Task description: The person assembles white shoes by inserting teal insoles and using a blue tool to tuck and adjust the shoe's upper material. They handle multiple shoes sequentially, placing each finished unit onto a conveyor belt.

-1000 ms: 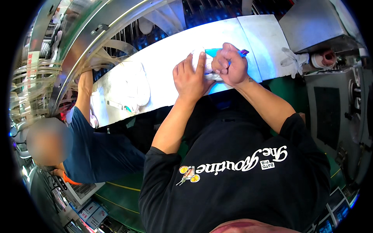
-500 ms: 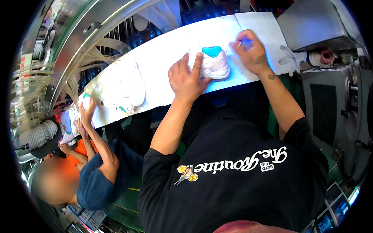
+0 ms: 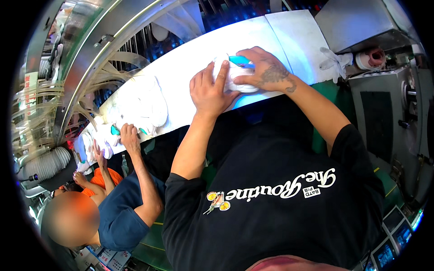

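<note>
White sneaker [image 3: 234,74] with turquoise inner lining is being held near the front edge of the white-topped bench [image 3: 187,65], directly before the wearer. The left-hand grip [image 3: 211,90] is being kept narrow around the left end of the sneaker: index finger is being laid over the upper, thumb is being set along the near side. The right-hand grip [image 3: 267,70] is being closed on the opposite end, with fingers being placed over the far side of the turquoise opening and thumb being pressed to the near side. Whether anything else is being held under the right palm cannot be told.

Blue light is being cast on the bench around the sneaker. To the left, a white shoe-like piece [image 3: 154,101] is being washed out by glare; its outline cannot be fully read. Farther left, a turquoise piece [image 3: 115,130] is being approached closely by a hand [image 3: 131,137] of a co-worker in a navy shirt [image 3: 131,217]; contact cannot be told. At the right end, a white glove [image 3: 335,63] is being supported near the bench corner, beside a white round container [image 3: 370,59] with a reddish interior.
</note>
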